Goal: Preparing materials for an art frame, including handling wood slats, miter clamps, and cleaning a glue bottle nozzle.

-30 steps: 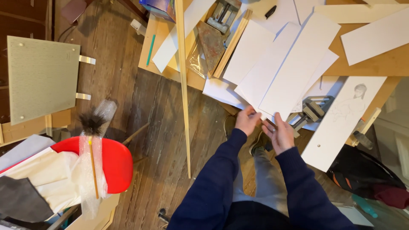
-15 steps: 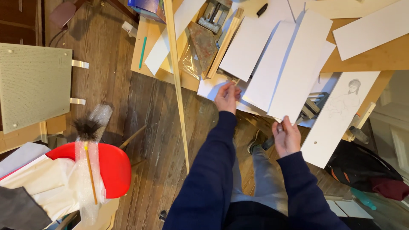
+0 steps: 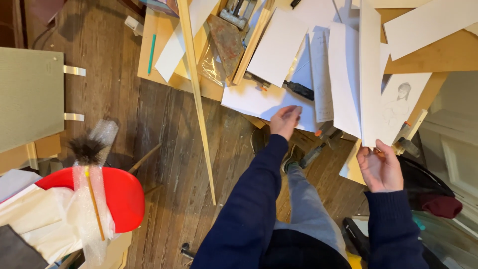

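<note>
Right hand [image 3: 381, 167] pinches the lower edge of a tall white sheet [image 3: 370, 74], thumb and fingers pressed together on it, holding it upright over the paper-strewn board [image 3: 448, 55]. Left hand [image 3: 286, 119], fingers loosely curled, rests on the near edge of a flat sheet [image 3: 254, 99] at the board's front, beside a black clamp [image 3: 298, 89]; whether it grips that sheet cannot be told. A long wooden strip [image 3: 196, 99] leans across the plank floor [image 3: 169, 149] to the left, a red chair [image 3: 119, 194] lower left.
</note>
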